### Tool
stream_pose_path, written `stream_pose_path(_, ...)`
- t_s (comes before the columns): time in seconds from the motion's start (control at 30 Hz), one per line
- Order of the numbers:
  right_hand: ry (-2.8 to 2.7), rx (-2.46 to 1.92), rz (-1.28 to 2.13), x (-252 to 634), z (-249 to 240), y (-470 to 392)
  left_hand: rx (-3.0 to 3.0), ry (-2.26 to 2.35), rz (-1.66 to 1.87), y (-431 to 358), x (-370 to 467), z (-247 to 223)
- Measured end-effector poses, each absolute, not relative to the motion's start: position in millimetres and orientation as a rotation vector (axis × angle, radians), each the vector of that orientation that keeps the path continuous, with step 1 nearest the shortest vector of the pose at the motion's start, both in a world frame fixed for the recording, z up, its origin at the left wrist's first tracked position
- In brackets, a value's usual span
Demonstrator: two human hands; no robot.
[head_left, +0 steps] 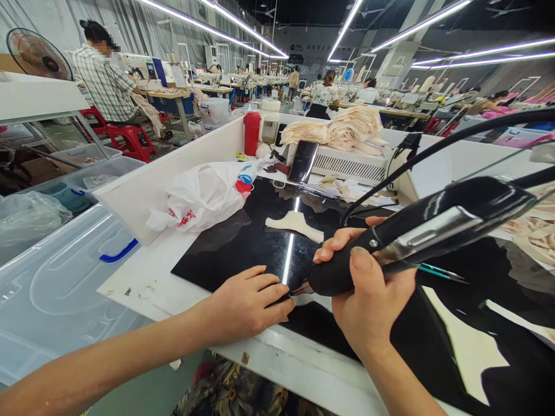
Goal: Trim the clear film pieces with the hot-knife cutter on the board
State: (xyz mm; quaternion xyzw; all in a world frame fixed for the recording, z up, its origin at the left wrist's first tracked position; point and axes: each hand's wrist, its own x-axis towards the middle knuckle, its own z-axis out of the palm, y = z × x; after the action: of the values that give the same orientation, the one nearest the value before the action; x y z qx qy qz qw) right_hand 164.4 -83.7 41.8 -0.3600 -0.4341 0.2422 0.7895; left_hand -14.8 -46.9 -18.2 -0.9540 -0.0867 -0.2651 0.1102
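Observation:
My right hand is wrapped round a black handheld tool with a metal lever and a cable. The tool's narrow metal tip points left, close to the fingertips of my left hand. That hand lies palm down on a glossy black sheet, fingers stretched out near the table's front edge. Beyond the hands, a small cream fabric piece rests on the sheet. Another cream piece lies to the right, with teal-handled tweezers behind it.
On the white table stand a white plastic bag, a red bottle, a phone and a stack of cream fabric. A clear lidded box is at left. Several people sit at machines behind.

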Motion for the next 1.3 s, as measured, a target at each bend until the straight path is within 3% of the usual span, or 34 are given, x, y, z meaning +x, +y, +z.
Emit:
stream_pose_path(0.63, -0.898, -0.768, 0.55, 164.5, 44.2, -86.9, -2.95, -0.308, -0.913, -41.0, -15.5, -17.1)
stream_pose_path(1.3, -0.86, -0.764, 0.535, 164.9, 46.3, -84.4, -3.218, -0.369, -0.723, -19.2, -16.3, -16.5)
